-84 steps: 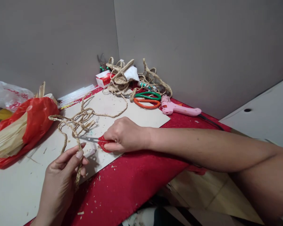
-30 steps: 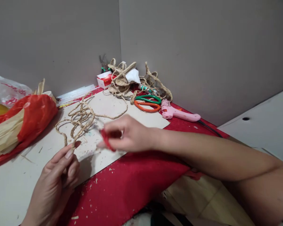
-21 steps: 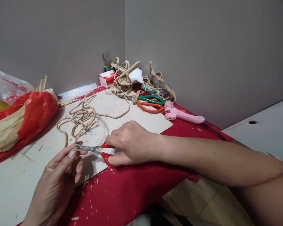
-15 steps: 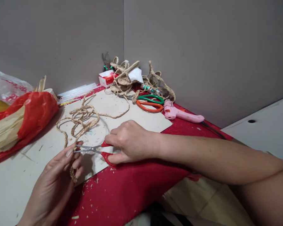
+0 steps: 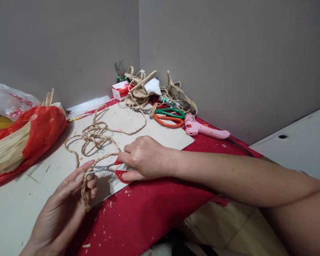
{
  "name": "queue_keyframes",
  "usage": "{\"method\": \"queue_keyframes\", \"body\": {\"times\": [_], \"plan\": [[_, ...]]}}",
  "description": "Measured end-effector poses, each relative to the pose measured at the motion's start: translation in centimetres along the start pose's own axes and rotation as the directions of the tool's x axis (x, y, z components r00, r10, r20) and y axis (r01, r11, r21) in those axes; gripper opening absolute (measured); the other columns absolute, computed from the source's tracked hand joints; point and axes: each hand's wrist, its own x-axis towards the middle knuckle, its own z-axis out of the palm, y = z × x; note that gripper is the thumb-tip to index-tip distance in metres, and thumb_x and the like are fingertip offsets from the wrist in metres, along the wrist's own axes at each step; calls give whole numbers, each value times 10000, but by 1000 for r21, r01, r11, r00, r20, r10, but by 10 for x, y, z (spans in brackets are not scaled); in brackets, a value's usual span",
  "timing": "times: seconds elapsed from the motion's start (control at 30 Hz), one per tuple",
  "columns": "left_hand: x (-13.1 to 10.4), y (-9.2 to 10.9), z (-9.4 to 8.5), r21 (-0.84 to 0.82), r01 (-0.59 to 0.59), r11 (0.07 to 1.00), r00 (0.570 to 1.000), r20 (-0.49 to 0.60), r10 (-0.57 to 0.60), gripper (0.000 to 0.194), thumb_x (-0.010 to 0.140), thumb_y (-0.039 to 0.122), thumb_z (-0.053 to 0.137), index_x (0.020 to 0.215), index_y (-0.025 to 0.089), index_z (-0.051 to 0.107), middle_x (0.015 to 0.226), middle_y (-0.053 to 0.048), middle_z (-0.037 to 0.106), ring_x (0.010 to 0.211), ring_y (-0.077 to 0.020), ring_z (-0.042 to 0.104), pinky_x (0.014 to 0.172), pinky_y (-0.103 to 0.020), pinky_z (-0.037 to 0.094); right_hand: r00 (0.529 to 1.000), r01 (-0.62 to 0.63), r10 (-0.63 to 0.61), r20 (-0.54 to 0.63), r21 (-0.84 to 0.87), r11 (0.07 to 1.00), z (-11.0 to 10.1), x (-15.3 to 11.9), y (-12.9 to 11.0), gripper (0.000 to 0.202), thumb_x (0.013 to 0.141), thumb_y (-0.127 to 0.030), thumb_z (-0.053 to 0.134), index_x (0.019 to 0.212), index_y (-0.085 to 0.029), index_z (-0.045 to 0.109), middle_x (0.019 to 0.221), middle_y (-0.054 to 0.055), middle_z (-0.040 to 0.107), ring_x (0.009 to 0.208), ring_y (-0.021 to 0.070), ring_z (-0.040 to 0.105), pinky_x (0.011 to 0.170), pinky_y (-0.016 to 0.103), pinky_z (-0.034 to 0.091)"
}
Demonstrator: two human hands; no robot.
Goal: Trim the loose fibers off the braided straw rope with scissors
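My left hand pinches a braided straw cord between thumb and fingers at the lower left, with a short length hanging below the thumb. My right hand grips small scissors by their red handles, fingers wrapped round them. The scissor blades point left, slightly parted, and lie against the cord beside my left fingertips. From there the cord runs right to my right hand, and a loose tangle of it rests on the white board behind.
A red bag of pale straw lies at the left. At the back are clear sticks, a red-white box, more braided cord, green-and-orange-handled scissors and a pink glue gun on red cloth.
The cord beyond my left hand has swung right and now arcs towards my right hand. The blades have closed slightly, and my left hand has shifted a little right.
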Motion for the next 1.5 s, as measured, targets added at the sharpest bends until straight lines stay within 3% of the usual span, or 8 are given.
{"method": "queue_keyframes", "body": {"times": [0.23, 0.6, 0.77, 0.97, 1.17, 1.5], "plan": [[5, -10, -6, 83, 26, 996, 995, 99, -35, 346, 752, 67, 661, 1071, 202, 667, 873, -71, 676, 709, -154, 658, 693, -282, 576, 1000, -12, 12, -7, 14, 1000, 3, 1, 3, 454, 857, -555, 426, 885, -163, 652, 715, 65, 680, 615, 185, 621, 514, 281, 146], [-3, -12, 12, 136, -63, 989, 998, 29, 59, 406, 711, 26, 657, 1060, 233, 670, 721, -10, 635, 605, -126, 634, 632, -260, 574, 998, -4, -2, 67, 82, 997, -2, 1, 2, 450, 837, -554, 452, 918, -165, 663, 742, 59, 682, 612, 162, 593, 514, 280, 134], [2, -12, 2, 137, -29, 990, 999, 34, 25, 405, 708, -2, 650, 1051, 213, 675, 763, -37, 653, 609, -119, 632, 617, -251, 569, 993, 5, -16, 113, 97, 995, -3, 2, 3, 427, 837, -538, 462, 909, -169, 663, 749, 53, 687, 599, 152, 572, 519, 271, 151], [3, -5, -7, 126, 60, 990, 994, 80, -71, 269, 717, 24, 688, 945, 164, 705, 702, -53, 648, 557, -109, 595, 559, -225, 540, 983, 32, -49, 177, 96, 995, -9, 2, 7, 417, 851, -527, 457, 862, -165, 665, 740, 63, 692, 584, 144, 557, 521, 271, 150], [0, 1, 2, 209, 36, 977, 998, 51, -48, 200, 650, 12, 726, 817, 121, 720, 632, -57, 640, 495, -93, 567, 479, -183, 504, 977, 67, -99, 189, 170, 983, -14, 0, 10, 367, 855, -486, 496, 803, -164, 664, 688, 50, 679, 563, 121, 534, 523, 264, 155], [-4, 4, 9, 240, -32, 970, 999, 47, 21, 228, 656, 72, 739, 879, 116, 720, 623, -34, 613, 459, -67, 493, 419, -168, 463, 984, 102, -122, 131, 145, 984, -13, 0, 15, 354, 898, -432, 454, 787, -166, 661, 700, 41, 680, 560, 110, 514, 533, 272, 169]]}}
